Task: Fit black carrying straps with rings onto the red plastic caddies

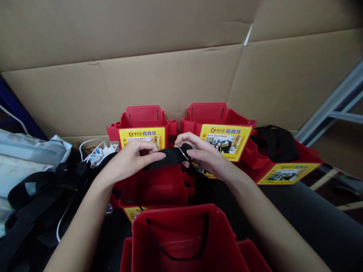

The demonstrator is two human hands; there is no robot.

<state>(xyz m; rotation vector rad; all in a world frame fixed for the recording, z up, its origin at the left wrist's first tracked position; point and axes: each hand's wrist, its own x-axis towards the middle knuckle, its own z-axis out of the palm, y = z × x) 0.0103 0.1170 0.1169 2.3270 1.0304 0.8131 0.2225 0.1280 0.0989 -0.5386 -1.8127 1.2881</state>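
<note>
A black webbing strap (167, 158) stretches between my two hands, above the red plastic boxes. My left hand (134, 156) pinches it between thumb and fingers on the left. At the strap's right end, my right hand (202, 151) grips it beside a thin metal buckle (183, 153). Below, closest to me, stands a red plastic tool box (181, 234) with a black cord looped through slots in its back wall. Another red box (159, 187) lies just beneath the strap, partly hidden by my hands and arms.
More red boxes with yellow labels (227, 141) stand against the cardboard wall (170, 83). A right-hand box (295, 158) holds black straps. Loose black straps (36, 204) are heaped at left, near a white power strip (104, 153) and a pale bag (25, 155). A metal frame (334, 98) rises at right.
</note>
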